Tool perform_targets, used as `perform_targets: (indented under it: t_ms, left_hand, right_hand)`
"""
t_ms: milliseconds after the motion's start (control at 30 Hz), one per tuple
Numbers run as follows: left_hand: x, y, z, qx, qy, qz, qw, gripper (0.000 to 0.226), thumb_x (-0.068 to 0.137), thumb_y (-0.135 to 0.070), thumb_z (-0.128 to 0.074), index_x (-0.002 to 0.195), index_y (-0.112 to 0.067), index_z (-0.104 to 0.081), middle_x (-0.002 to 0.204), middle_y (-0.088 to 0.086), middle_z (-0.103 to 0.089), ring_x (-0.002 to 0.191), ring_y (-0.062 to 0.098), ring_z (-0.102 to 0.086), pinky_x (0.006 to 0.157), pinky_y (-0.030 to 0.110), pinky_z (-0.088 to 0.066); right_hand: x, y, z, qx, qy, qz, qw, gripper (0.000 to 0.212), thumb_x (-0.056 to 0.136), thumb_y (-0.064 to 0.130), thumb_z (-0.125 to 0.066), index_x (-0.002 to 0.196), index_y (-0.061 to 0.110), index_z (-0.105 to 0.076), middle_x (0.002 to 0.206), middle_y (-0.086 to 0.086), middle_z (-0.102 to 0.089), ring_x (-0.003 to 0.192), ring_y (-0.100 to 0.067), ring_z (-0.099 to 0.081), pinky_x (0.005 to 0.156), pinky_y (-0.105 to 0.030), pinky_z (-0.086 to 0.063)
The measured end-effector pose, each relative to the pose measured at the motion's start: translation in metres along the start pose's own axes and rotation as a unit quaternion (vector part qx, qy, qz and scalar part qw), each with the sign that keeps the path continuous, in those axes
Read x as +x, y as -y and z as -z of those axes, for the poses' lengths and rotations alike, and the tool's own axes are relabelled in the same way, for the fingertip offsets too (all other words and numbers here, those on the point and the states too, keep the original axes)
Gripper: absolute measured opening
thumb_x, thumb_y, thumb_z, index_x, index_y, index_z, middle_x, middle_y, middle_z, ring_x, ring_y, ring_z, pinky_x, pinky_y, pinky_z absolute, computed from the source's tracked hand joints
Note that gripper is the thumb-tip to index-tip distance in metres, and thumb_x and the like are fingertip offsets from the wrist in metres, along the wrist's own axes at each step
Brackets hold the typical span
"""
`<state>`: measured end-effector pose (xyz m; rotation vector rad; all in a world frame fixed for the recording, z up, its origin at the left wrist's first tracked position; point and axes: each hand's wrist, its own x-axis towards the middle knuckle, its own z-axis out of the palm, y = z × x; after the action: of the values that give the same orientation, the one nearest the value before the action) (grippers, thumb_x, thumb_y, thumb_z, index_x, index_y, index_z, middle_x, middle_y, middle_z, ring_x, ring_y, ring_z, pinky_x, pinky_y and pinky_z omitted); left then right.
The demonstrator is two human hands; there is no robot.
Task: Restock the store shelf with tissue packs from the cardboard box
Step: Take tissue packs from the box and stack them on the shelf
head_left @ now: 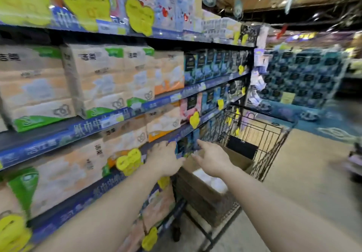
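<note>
both hands [188, 159] flank a blurred dark-blue tissue pack [185, 146].

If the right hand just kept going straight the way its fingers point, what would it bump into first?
Most likely the dark blue tissue pack between both hands at the shelf edge; the right hand looks almost on it, though blur hides any contact.

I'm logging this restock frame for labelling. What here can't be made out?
Head view only:
- Dark blue tissue pack: motion blur smears its print, and the left hand and right hand cover its sides.
- Brown cardboard box: contents are a white blur.
- Blue shelf-edge price labels: unreadable.
</note>
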<state>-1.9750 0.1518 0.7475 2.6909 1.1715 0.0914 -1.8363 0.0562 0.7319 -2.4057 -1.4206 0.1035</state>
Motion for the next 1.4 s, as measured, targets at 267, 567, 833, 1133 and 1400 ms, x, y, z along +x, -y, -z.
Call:
perform_targets:
  t_ms: [267, 567, 833, 1133, 1400]
  left_hand:
    - [0.146, -0.062, -0.058, -0.035, 0.076, -0.07, 0.994, 0.075, 0.091, -0.059, -0.043, 0.152, -0.023, -0.017, 0.16, 0.005, -0.014, 0.146, 0.03, -0.013, 0.118, 0.046, -0.02]
    - [0.277, -0.067, -0.107, -0.037, 0.135, -0.101, 0.985, 0.074, 0.092, -0.057, -0.044, 0.152, -0.023, -0.015, 0.158, 0.005, -0.018, 0.145, 0.03, -0.019, 0.116, 0.045, -0.024]
    - [0.355, -0.05, -0.211, -0.222, 0.212, 0.072, 0.949, 0.07, 0.08, -0.058, -0.054, 0.143, -0.032, -0.037, 0.137, 0.001, -0.054, 0.114, 0.024, -0.057, 0.096, 0.037, -0.048]
    - [0.394, -0.091, -0.331, -0.395, 0.222, 0.375, 0.809, 0.074, 0.088, -0.038, -0.065, 0.147, -0.012, -0.029, 0.148, 0.01, -0.039, 0.13, 0.025, -0.044, 0.106, 0.028, -0.037]
    - [0.409, -0.089, -0.436, -0.453, 0.088, 0.505, 0.729, 0.056, 0.077, -0.029, -0.071, 0.129, -0.026, -0.051, 0.131, -0.002, -0.056, 0.12, 0.022, -0.055, 0.1, 0.037, -0.046]
  right_hand:
    - [0.083, -0.114, -0.006, 0.004, -0.006, -0.104, 0.995, 0.066, 0.091, 0.055, -0.048, 0.149, 0.031, -0.025, 0.153, 0.0, -0.036, 0.139, -0.025, -0.033, 0.112, -0.043, -0.034]
    - [0.196, -0.198, -0.048, 0.07, 0.074, -0.189, 0.977, 0.067, 0.091, 0.047, -0.053, 0.15, 0.033, -0.023, 0.147, -0.002, -0.043, 0.13, -0.027, -0.044, 0.105, -0.043, -0.042]
    - [0.284, -0.288, -0.12, 0.095, 0.178, -0.214, 0.956, 0.06, 0.096, 0.043, -0.048, 0.148, 0.021, -0.029, 0.147, -0.007, -0.044, 0.12, -0.027, -0.053, 0.091, -0.031, -0.047]
    - [0.392, -0.387, -0.219, 0.054, 0.38, -0.153, 0.911, 0.052, 0.098, 0.043, -0.043, 0.145, 0.022, -0.036, 0.143, -0.004, -0.048, 0.129, -0.024, -0.047, 0.101, -0.03, -0.04]
    - [0.417, -0.382, -0.314, 0.118, 0.472, -0.13, 0.864, 0.058, 0.097, 0.037, -0.049, 0.149, 0.015, -0.031, 0.145, -0.007, -0.046, 0.125, -0.028, -0.05, 0.097, -0.032, -0.044]
